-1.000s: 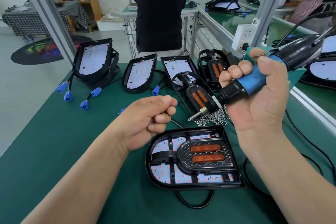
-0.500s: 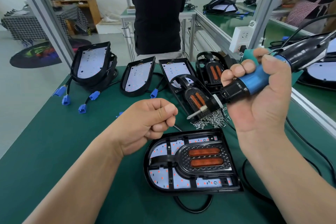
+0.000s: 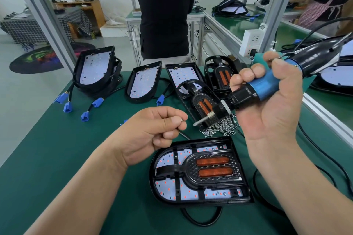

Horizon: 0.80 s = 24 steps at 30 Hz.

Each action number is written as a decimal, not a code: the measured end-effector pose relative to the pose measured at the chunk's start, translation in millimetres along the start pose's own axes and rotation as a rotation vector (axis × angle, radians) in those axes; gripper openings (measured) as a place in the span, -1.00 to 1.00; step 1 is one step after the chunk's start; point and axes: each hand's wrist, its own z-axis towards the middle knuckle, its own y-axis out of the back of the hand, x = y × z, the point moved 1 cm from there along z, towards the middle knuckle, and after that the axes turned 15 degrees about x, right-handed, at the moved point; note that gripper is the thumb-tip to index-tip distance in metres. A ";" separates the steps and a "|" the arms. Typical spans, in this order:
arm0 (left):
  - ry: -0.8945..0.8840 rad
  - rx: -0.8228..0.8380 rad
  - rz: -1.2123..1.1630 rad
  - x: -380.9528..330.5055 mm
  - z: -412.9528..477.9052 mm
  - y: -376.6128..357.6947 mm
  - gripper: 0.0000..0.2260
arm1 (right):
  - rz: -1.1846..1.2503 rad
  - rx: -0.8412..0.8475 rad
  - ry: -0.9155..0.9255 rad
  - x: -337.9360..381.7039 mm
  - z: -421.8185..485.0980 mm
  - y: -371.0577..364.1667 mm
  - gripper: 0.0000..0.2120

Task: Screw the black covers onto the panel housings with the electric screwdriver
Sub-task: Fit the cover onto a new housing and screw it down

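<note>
My right hand (image 3: 273,120) wrapped round the electric screwdriver (image 3: 265,86), bit aimed at my left hand (image 3: 152,129), thumb and forefinger pinching a small screw (image 3: 181,119), black cover (image 3: 210,170) on its panel housing (image 3: 172,191) just below both hands

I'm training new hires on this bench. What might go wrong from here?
1. The tiny screw pinched in the left hand may slip before meeting the screwdriver bit and fall into the panel.
2. The right hand, holding the tool just above the loose screw pile, may scatter it.
</note>
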 end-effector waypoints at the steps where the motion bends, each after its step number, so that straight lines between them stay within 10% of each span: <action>1: 0.000 -0.004 0.019 0.4 0.4 -0.8 -0.90 | 0.004 0.000 0.002 -0.6 0.2 -0.5 -0.92; 24: -0.050 0.016 -0.019 0.1 1.4 -3.5 -0.87 | 0.056 -0.067 0.014 -9.8 5.6 -14.1 -0.95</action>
